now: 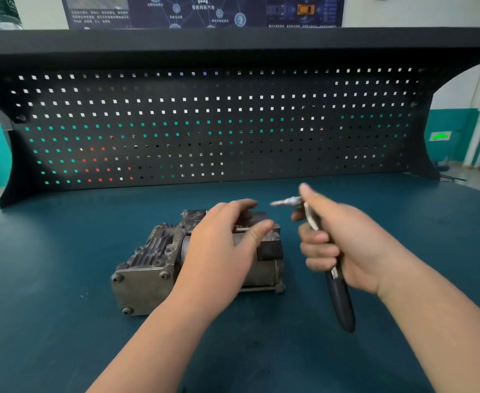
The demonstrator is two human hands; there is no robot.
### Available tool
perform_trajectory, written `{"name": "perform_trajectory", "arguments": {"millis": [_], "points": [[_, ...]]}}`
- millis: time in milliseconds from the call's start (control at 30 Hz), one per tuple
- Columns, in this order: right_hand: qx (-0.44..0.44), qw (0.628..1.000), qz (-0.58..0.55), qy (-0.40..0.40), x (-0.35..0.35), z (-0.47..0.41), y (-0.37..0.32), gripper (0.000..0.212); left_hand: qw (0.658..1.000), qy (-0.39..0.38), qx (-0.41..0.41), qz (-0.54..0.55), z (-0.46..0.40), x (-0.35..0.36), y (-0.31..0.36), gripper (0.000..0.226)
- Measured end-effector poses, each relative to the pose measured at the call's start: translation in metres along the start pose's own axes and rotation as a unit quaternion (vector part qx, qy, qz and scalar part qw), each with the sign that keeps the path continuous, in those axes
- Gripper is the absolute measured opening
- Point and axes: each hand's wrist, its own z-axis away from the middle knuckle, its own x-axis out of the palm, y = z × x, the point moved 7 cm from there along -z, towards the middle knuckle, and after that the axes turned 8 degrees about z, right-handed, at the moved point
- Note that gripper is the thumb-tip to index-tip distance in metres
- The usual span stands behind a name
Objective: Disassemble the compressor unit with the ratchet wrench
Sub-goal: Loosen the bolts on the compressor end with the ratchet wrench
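The grey metal compressor unit (148, 268) lies on the blue-green bench top (48, 279), its bolted end plate facing me at the lower left. My left hand (221, 251) is over its middle and right part, fingers spread and relaxed; whether it touches the housing I cannot tell. My right hand (343, 242) grips the ratchet wrench (342, 304) to the right of the unit. The black handle sticks out below my palm, and the blurred silver head points left, above the unit's right end.
A black pegboard (219, 123) with square holes stands along the back of the bench, under a dark shelf (233, 41). A wall poster shows above the shelf. The bench's right edge drops to the floor at far right.
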Motion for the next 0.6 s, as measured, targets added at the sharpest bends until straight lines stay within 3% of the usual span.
{"name": "perform_trajectory", "arguments": {"millis": [100, 200, 367, 600], "points": [[0.013, 0.992, -0.052, 0.118, -0.038, -0.006, -0.001, 0.039, 0.989, -0.047, 0.05, -0.128, 0.006, 0.023, 0.003, 0.069], [0.033, 0.987, -0.059, 0.145, -0.047, -0.012, 0.008, 0.04, 0.96, -0.092, -0.006, -0.265, 0.006, 0.052, -0.013, 0.097], [0.099, 0.988, -0.056, 0.108, -0.031, -0.017, 0.03, 0.041, 0.943, -0.094, -0.036, -0.318, -0.001, 0.063, -0.022, 0.06], [0.14, 0.988, -0.046, 0.056, -0.009, -0.011, 0.039, 0.039, 0.954, -0.19, 0.041, -0.229, 0.009, 0.021, -0.031, 0.053]]}}
